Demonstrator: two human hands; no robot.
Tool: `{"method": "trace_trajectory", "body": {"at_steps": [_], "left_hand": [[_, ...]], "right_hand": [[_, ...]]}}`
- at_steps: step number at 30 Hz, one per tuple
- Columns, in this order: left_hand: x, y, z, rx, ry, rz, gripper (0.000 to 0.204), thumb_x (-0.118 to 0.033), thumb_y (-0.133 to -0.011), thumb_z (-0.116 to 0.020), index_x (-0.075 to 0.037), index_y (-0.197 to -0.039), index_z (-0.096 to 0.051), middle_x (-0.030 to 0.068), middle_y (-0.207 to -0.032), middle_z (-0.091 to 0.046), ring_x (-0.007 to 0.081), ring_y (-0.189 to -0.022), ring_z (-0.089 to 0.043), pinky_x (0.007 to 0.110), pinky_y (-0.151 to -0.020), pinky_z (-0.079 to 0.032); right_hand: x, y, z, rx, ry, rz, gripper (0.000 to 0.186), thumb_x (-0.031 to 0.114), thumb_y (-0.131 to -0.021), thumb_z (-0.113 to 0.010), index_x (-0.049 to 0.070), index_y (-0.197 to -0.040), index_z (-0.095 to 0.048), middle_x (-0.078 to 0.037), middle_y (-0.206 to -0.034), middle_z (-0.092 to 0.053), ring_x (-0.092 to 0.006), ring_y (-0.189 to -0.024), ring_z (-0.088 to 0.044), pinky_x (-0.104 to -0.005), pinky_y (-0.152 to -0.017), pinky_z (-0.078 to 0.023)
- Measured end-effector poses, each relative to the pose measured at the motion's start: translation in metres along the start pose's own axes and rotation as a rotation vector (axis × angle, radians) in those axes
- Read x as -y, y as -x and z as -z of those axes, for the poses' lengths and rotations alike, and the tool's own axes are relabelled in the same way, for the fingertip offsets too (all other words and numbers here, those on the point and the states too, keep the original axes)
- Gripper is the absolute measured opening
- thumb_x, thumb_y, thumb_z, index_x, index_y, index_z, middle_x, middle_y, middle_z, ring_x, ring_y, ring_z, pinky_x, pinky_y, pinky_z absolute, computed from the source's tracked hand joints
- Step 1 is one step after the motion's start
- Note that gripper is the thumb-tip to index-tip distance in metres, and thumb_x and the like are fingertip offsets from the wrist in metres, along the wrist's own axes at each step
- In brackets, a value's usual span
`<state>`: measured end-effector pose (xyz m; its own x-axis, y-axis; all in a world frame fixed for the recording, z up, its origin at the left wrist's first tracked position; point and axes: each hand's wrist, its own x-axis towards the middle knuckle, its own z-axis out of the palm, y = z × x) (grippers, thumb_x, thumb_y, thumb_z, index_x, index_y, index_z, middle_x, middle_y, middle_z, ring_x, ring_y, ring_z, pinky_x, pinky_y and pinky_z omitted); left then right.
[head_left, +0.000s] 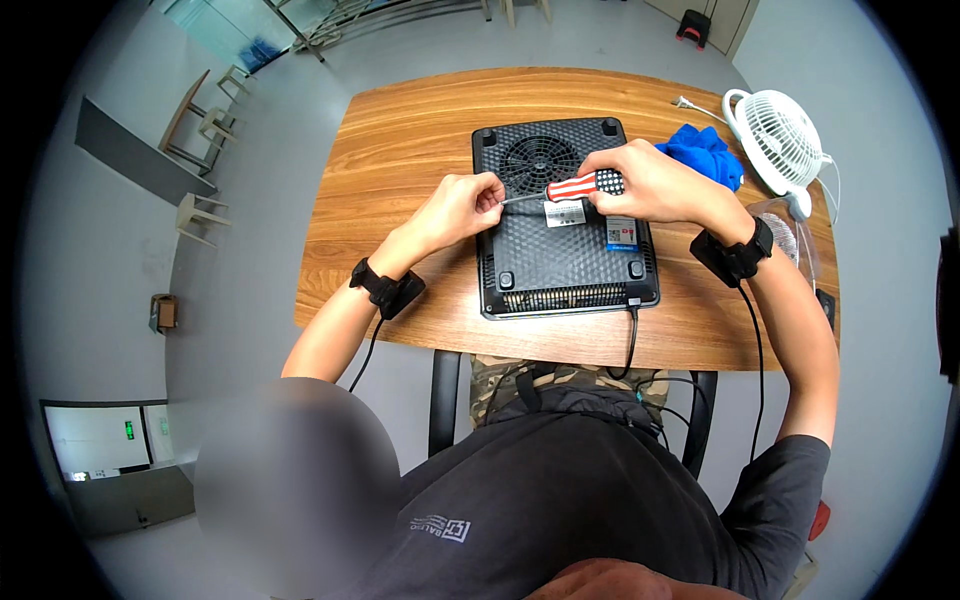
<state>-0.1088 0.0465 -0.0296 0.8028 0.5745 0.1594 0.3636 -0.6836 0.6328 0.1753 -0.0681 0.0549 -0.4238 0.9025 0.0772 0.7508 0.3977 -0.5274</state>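
Screwdriver, striped red and white with a white-spotted dark butt, is over the upturned base of a black appliance on the wooden tabletop. Clock set from the worker's side, twelve at the far edge. Observed from my place in the room: the tool lies on the six o'clock side of the round grille. Key relation: handle sits inside the grip of the right hand, so that hand is the nearer; from that grip the tool extends toward nine. Long axis runs close to the three-to-nine line, nearly level; the shaft points to nine, dipping a little toward eight, and ends at the fingertips of the left hand. Right grip: wrapped round the handle. Left grip: thumb and fingers pressed together at the tip; whether they pinch the shaft or some small part, I cannot tell. Contact between shaft and base: not resolvable. Nearby, toward two: crumpled blue cloth, white fan beyond.
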Motion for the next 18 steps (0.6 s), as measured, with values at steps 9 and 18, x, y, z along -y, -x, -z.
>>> {"method": "trace_trajectory", "body": {"at_steps": [9,18], "left_hand": [[-0.009,0.017,-0.001,0.102,0.144,0.108,0.014,-0.008,-0.081,-0.075,0.002,-0.091,-0.07,0.0098,-0.081,-0.073,0.0195,-0.073,-0.069,0.032,-0.071,-0.056],[-0.008,0.052,-0.004,0.234,0.063,-0.138,0.015,-0.015,-0.075,-0.081,-0.006,-0.083,-0.071,0.0067,-0.123,-0.058,0.0232,-0.113,-0.054,0.033,-0.088,-0.05]], "right_hand": [[0.016,-0.008,0.006,-0.111,-0.047,0.128,0.028,0.021,-0.088,-0.072,0.0,-0.103,-0.062,-0.015,-0.087,-0.067,-0.0262,-0.08,-0.066,-0.0363,-0.073,-0.051],[0.07,-0.048,-0.009,0.008,-0.081,0.306,0.033,0.024,-0.086,-0.075,-0.002,-0.102,-0.063,-0.017,-0.077,-0.065,-0.0285,-0.067,-0.062,-0.0367,-0.064,-0.049]]}}
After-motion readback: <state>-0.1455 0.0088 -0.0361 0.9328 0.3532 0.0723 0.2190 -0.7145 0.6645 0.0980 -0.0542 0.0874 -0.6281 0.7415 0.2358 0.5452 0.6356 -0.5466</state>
